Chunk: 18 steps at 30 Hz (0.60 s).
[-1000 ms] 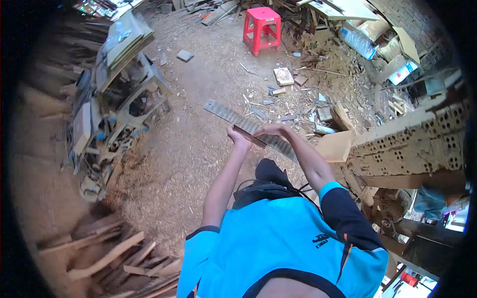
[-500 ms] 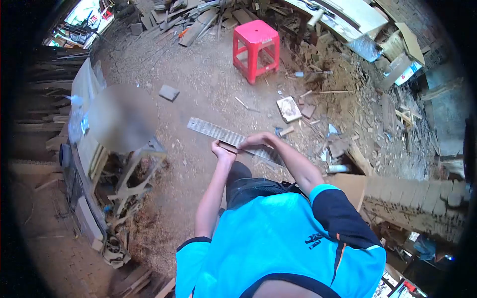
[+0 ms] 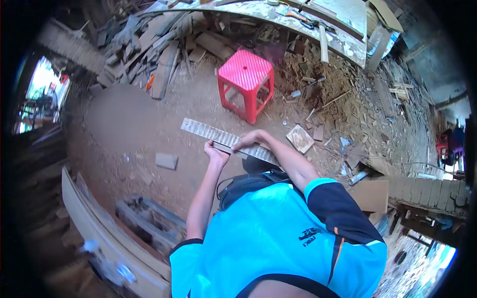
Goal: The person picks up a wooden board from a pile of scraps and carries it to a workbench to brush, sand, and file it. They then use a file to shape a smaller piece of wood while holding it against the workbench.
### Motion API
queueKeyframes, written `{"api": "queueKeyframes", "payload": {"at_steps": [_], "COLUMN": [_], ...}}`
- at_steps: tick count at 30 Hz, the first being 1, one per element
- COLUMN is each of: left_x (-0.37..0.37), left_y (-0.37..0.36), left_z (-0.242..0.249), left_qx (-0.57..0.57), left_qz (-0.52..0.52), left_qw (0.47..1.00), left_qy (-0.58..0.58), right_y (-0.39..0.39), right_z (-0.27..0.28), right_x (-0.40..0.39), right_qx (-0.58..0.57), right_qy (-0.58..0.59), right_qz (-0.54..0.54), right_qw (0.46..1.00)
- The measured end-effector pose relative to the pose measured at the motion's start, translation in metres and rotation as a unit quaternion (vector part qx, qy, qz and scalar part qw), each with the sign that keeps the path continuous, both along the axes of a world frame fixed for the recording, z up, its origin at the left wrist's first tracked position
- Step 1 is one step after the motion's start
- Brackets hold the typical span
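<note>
Your left hand (image 3: 217, 154) grips a small flat piece (image 3: 222, 147) against the long, stripy strip (image 3: 206, 131) in the middle. Your right hand (image 3: 253, 139) grips there too. The pink-red stool (image 3: 246, 69) stands above.

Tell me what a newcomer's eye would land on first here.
Probably the red plastic stool, upright on the littered floor ahead. Next, the bright blue shirt in the lower middle, then the long ridged strip slanting at the left hand and right hand, a short dark piece along its near edge.
</note>
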<state>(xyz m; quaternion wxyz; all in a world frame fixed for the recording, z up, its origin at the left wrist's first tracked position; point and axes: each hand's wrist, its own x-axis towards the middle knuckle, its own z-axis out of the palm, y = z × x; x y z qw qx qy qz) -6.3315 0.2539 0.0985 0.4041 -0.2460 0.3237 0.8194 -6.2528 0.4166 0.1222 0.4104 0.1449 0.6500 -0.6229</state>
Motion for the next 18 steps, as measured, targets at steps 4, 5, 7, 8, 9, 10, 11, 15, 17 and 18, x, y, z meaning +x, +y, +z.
{"api": "queueKeyframes", "payload": {"at_steps": [4,5,7,8,9,10,11,15,17,18], "left_x": [-0.129,-0.163,-0.225,-0.253,-0.287,-0.318,-0.346,-0.453,-0.508,-0.528], "left_y": [0.038,0.047,0.062,0.072,0.088,0.100,0.104,0.159,0.194,0.215], "left_z": [-0.006,-0.014,-0.013,-0.010,-0.007,-0.002,0.004,0.038,0.030,0.033], "left_qx": [0.008,0.018,0.003,-0.004,0.007,0.017,0.017,0.023,0.042,0.047], "left_qz": [-0.008,-0.002,0.026,0.038,0.042,0.044,0.042,-0.043,-0.065,-0.072], "left_qw": [0.999,0.999,0.999,0.998,0.997,0.996,0.995,0.983,0.980,0.979], "left_qy": [0.033,0.039,0.045,0.047,0.062,0.077,0.086,0.176,0.185,0.182], "right_y": [0.040,0.053,0.069,0.075,0.088,0.101,0.107,0.156,0.180,0.193], "right_z": [-0.018,-0.015,-0.012,-0.011,-0.006,0.001,0.005,0.029,0.030,0.029], "right_x": [-0.136,-0.174,-0.246,-0.276,-0.312,-0.348,-0.378,-0.462,-0.501,-0.521], "right_qx": [0.056,0.049,0.022,0.020,0.025,0.029,0.010,-0.112,-0.135,-0.107], "right_qy": [0.033,0.018,-0.011,0.004,0.027,0.050,0.048,0.086,0.117,0.138], "right_qz": [0.005,0.012,0.025,0.030,0.031,0.029,0.008,-0.080,-0.144,-0.169], "right_qw": [0.998,0.999,0.999,0.999,0.999,0.998,0.999,0.987,0.973,0.970]}}
